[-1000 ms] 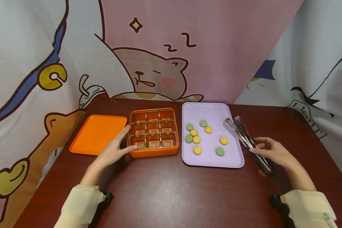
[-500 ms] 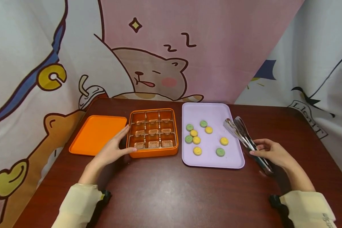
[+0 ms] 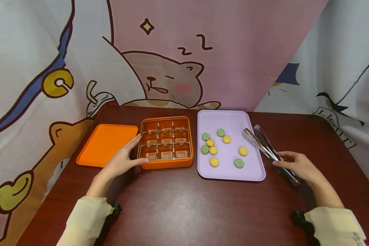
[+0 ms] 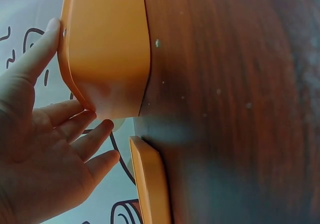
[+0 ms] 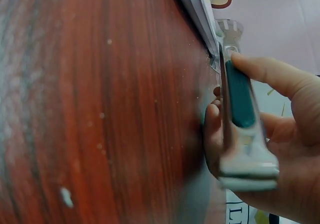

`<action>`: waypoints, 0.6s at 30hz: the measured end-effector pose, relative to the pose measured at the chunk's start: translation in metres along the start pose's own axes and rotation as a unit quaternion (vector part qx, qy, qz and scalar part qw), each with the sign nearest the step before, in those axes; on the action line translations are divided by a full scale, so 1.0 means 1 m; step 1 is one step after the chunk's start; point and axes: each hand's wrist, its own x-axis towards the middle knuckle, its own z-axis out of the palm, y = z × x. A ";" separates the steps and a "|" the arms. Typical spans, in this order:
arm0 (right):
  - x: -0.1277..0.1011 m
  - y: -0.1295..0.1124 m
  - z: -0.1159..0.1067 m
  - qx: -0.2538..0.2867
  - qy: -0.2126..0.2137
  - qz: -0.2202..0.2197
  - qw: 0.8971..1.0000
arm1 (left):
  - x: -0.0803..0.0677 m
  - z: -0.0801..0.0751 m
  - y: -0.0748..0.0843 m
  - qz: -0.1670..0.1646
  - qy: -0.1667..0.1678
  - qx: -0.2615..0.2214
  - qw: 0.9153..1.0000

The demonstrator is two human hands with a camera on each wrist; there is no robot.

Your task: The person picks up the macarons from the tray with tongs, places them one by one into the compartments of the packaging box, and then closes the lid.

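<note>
Pick-up step, I judge — right hand [image 3: 295,165] curls round the tongs [image 3: 265,147], left hand [image 3: 123,160] flat-fingered steadies the box [image 3: 166,163] — next, lift tongs toward a cookie [image 3: 243,151].

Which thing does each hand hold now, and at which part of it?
The right hand grips the metal tongs at their handle end. The left hand holds nothing; its straight fingers rest against the orange box at its left side.
</note>
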 end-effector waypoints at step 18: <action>-0.006 0.009 -0.001 0.129 0.001 -0.058 0.990 | 0.002 0.002 -0.002 0.002 0.005 -0.010 1.000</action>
